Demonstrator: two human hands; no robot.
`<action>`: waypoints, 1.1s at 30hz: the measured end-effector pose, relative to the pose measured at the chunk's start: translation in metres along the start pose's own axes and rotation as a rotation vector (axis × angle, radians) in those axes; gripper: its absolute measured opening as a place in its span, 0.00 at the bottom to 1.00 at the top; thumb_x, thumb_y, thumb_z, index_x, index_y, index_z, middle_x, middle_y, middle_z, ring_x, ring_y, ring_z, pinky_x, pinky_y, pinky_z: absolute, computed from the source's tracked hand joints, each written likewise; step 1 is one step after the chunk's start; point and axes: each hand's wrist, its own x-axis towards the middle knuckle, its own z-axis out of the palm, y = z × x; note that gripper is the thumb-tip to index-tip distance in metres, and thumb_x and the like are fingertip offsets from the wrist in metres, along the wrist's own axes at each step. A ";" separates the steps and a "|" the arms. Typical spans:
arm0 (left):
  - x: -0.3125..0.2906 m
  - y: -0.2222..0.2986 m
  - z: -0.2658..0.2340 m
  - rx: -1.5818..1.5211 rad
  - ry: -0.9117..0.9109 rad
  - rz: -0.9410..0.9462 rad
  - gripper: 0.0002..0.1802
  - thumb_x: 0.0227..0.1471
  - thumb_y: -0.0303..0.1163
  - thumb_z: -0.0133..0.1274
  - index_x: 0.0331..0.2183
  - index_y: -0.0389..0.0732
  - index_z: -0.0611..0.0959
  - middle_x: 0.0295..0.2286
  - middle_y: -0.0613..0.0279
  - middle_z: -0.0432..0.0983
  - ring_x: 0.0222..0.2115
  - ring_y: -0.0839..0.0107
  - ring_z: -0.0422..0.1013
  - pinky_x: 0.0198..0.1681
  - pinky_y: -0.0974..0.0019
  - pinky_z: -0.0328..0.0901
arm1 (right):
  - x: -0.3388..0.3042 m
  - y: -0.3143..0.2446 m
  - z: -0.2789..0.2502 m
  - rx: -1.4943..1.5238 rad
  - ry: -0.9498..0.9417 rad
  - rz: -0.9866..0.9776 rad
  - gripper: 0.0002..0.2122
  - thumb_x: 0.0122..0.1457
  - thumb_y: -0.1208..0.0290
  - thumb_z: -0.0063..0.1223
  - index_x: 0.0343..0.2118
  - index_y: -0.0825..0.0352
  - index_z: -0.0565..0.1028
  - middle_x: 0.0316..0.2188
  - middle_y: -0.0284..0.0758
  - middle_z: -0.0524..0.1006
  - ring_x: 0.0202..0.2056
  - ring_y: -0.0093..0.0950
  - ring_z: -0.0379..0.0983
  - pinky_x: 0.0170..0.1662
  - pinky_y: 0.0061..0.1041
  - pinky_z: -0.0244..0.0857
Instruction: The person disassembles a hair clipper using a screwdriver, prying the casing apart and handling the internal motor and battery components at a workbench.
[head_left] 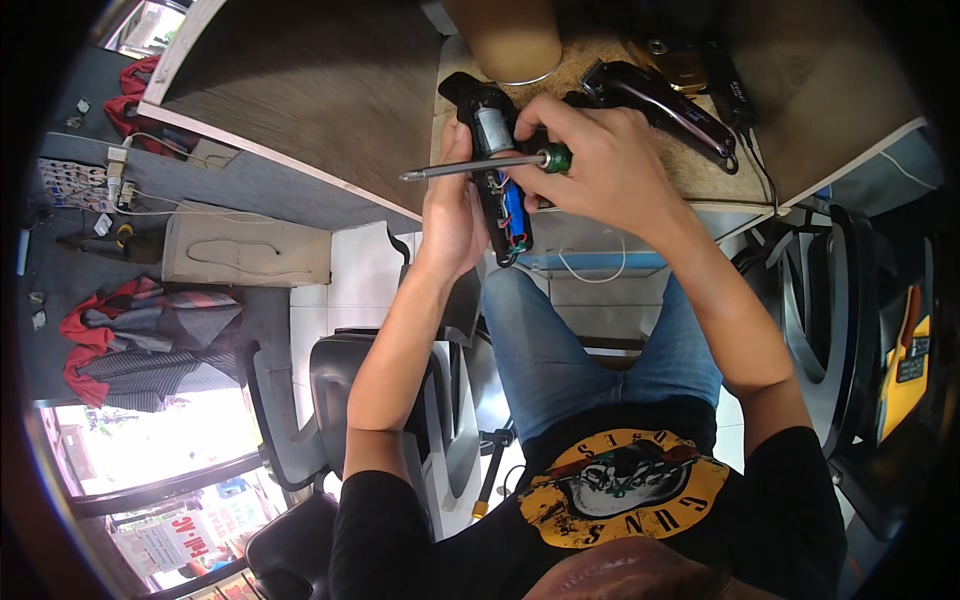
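Note:
My left hand [456, 215] is closed round the side of an opened black hair clipper [491, 128], held up above the near edge of the wooden worktop. Its inside is bare: a silver motor, a blue battery [515, 205] and thin coloured wires show. Tucked in my right hand [612, 160] is a screwdriver [455, 168] with a green handle, its metal shaft lying across the clipper and pointing left. The right fingers also reach onto the clipper's open side; their exact contact is partly hidden.
On the worktop [705, 180] lie a second dark hair clipper [660, 105] and a black cabled device [735, 95], behind which stands a tan cylinder [505, 40]. Wooden side panels [310, 90] flank it. Black chairs stand left and right; a cloth [150, 340] lies far left.

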 end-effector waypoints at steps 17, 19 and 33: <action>0.012 -0.014 0.023 0.506 0.198 0.293 0.16 0.74 0.47 0.37 0.51 0.47 0.66 0.38 0.63 0.72 0.33 0.74 0.72 0.37 0.69 0.70 | 0.007 -0.003 -0.010 0.419 -0.236 0.424 0.14 0.58 0.63 0.64 0.30 0.74 0.79 0.17 0.38 0.80 0.19 0.25 0.80 0.25 0.25 0.72; 0.015 -0.016 0.030 0.430 0.152 0.260 0.16 0.74 0.47 0.35 0.53 0.48 0.63 0.34 0.60 0.73 0.23 0.73 0.70 0.25 0.70 0.67 | 0.006 0.000 -0.010 0.432 -0.200 0.424 0.14 0.57 0.64 0.63 0.28 0.74 0.79 0.16 0.37 0.80 0.19 0.25 0.81 0.25 0.25 0.73; 0.010 -0.006 0.037 0.434 0.182 0.180 0.24 0.73 0.52 0.33 0.59 0.47 0.64 0.39 0.58 0.74 0.28 0.73 0.72 0.27 0.70 0.68 | 0.006 -0.008 -0.014 0.510 -0.149 0.438 0.14 0.53 0.64 0.58 0.23 0.74 0.76 0.15 0.42 0.80 0.20 0.30 0.83 0.26 0.24 0.77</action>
